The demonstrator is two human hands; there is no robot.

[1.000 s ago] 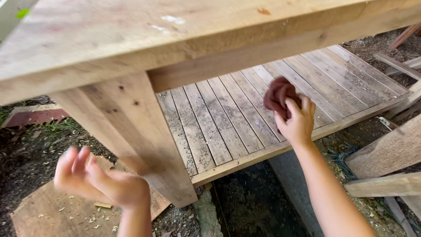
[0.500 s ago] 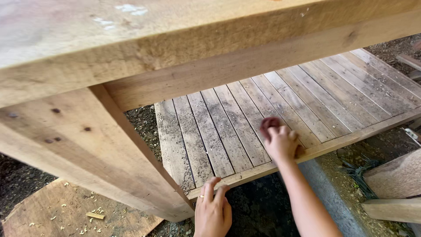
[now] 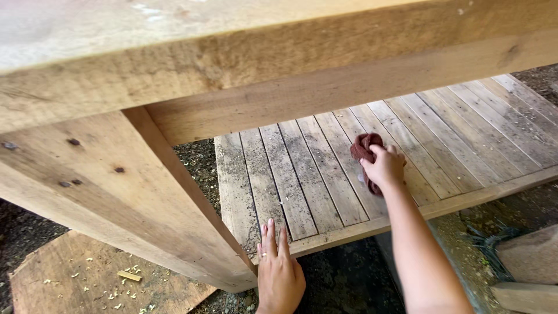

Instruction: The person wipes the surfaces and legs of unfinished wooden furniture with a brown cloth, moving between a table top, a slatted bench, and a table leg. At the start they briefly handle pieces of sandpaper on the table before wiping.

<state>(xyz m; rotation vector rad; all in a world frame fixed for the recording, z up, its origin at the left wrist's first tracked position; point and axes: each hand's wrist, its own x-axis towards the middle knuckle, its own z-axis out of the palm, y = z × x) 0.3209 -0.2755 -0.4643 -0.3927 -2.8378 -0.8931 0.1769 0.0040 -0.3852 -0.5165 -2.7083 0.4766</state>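
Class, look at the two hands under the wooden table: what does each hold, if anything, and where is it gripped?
The right hand grips a bunched dark red cloth around its near end, on the slatted wooden shelf. The left hand holds nothing; it rests flat on the shelf's front edge.

An outdoor woodworking spot: rough timber table (image 3: 174,192), wood shavings (image 3: 116,288) (on a board), bare ground (image 3: 343,279)

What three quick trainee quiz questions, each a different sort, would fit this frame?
1. True or false: the right hand holds a dark red cloth against the slatted shelf.
2. Where does the left hand rest?
A. on the shelf's front edge
B. on the tabletop
C. on the cloth
3. Fill in: wood shavings lie on the ____ board on the ground.

Key: 1 true; 2 A; 3 plywood.
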